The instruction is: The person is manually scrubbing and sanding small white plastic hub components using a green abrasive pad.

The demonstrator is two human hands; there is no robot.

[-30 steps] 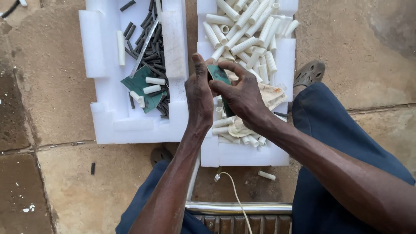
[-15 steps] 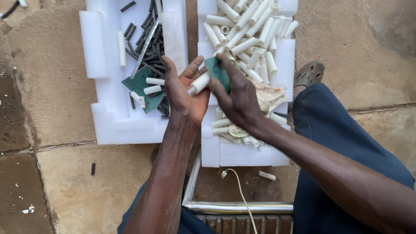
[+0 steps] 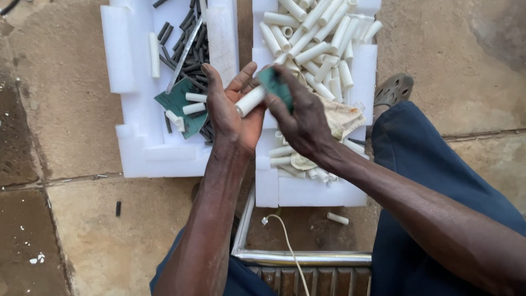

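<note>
We hold a white tube [image 3: 250, 101] in the left hand [image 3: 233, 118], fingers curled round it, while the right hand [image 3: 301, 118] pinches a green pad [image 3: 274, 85] against its tip; best to grip firm and rub along it. Both hover above the right foam tray [image 3: 359, 77] of white tubes; dark rods [image 3: 189, 46] fill the left tray [image 3: 126, 93], nothing blocking.

Two white foam trays sit side by side on tan paving slabs [image 3: 71, 87]. Left tray [image 3: 131, 148] holds dark rods [image 3: 186, 49], three short white tubes and a green sheet [image 3: 178, 104]. Right tray [image 3: 312, 192] holds a heap of white tubes [image 3: 318, 38] and crumpled cloth [image 3: 342, 118]. One sandal [image 3: 393, 90] lies beside it; a chrome frame [image 3: 296, 256] and white cord [image 3: 285, 241] lie below
</note>
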